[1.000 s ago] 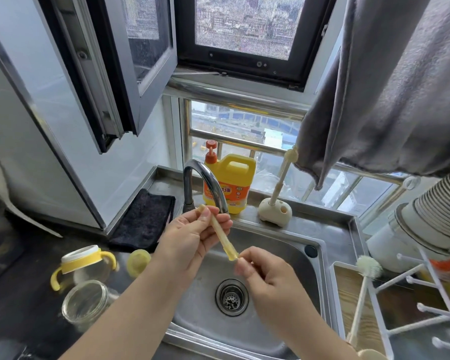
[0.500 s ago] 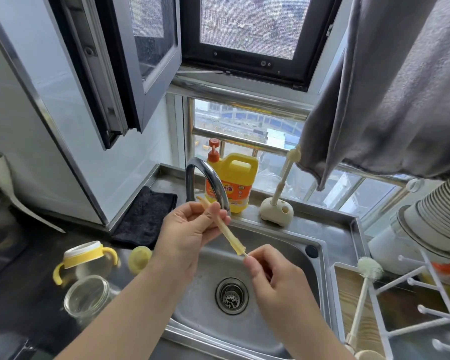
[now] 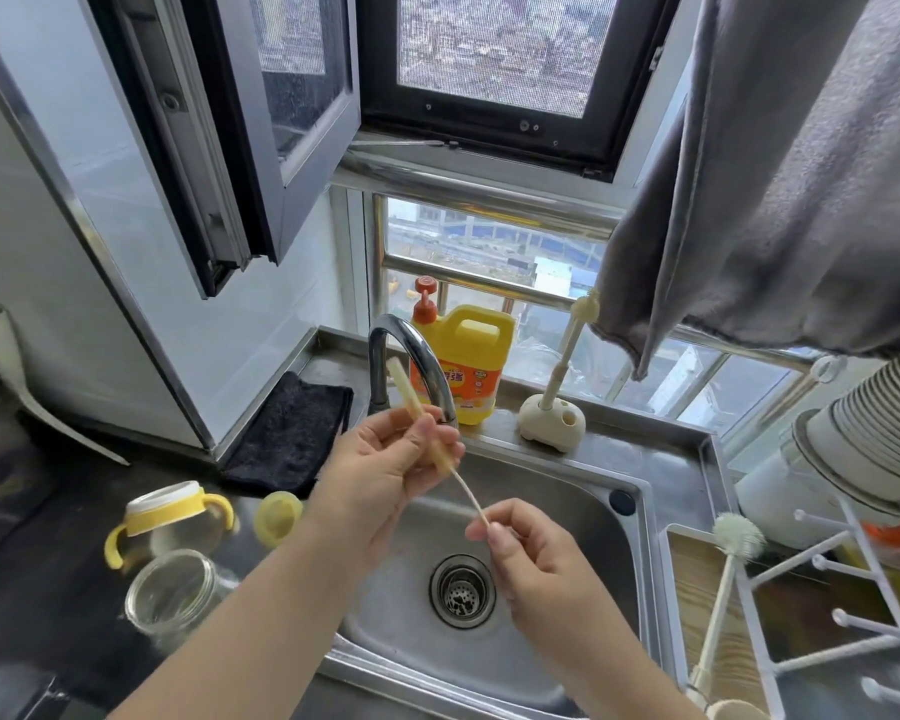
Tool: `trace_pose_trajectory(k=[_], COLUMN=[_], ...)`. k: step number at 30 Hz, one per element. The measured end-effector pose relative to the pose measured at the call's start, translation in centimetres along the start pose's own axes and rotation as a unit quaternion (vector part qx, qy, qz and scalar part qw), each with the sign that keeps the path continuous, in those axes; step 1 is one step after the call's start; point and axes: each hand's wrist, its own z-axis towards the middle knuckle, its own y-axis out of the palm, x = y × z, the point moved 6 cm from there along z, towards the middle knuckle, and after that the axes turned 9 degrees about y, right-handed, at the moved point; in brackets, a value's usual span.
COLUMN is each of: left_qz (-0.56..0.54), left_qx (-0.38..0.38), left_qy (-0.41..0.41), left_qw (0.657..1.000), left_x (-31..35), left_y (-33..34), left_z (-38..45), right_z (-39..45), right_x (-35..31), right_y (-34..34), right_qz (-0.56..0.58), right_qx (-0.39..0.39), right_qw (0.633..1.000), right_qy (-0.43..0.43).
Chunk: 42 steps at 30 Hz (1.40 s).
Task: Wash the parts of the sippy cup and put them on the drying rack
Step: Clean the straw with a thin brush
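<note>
Pinching the yellow straw in left hand over the sink; gripping the thin brush wire protruding from it with right hand.

Thin brush now drawn farther out of straw.

Left hand holds straw; right hand pinches (apparently) a thin brush.

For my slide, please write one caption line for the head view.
Over the sink, left hand grips a sippy-cup straw while right hand pinches a thin straw brush.
</note>
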Motion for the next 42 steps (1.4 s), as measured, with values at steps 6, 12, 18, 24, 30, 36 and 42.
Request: trace_pose_trajectory(k=[6,12,18,24,30,36,42], left_qz=[-0.012,-0.029,-0.022,0.093,0.197,0.221,0.232], left_qx=[0.059,0.11,0.169,0.143,0.068,0.06,0.027], left_qy=[-0.021,-0.049,-0.047,-0.101,-0.194,-0.228,-0.25], left_qw=[0.998,0.992,0.984,0.98,0.959,0.946,0.94], left_x=[0.1,-1.1,-2.1,-4.8,-8.8,-11.2,-13.0], left_y=[-2.1,-3.4,-5.9,-7.7,-8.0,-8.5,-7.6], left_z=[1.1,1.7,2.4,1.5,-0.8,-1.2,-1.2], right_z=[-0.5,-0.5,-0.7,-0.9,-0.2,0.1,-0.5], right_x=[0.2,0.9,2.1,4.7,8.4,10.9,11.5], right_y=[-1.5,-2.6,-3.5,-3.9,-3.8,-4.4,-7.5], right_qz=[-0.089,-0.134,-0.175,-0.12,-0.042,-0.056,0.046], right_qx=[-0.015,-0.005,0.015,0.015,0.069,0.099,0.172], right_qw=[0.996,0.991,0.985,0.991,0.986,0.978,0.963], right_qy=[-0.02,-0.016,0.0,0.061,0.145,0.173,0.204])
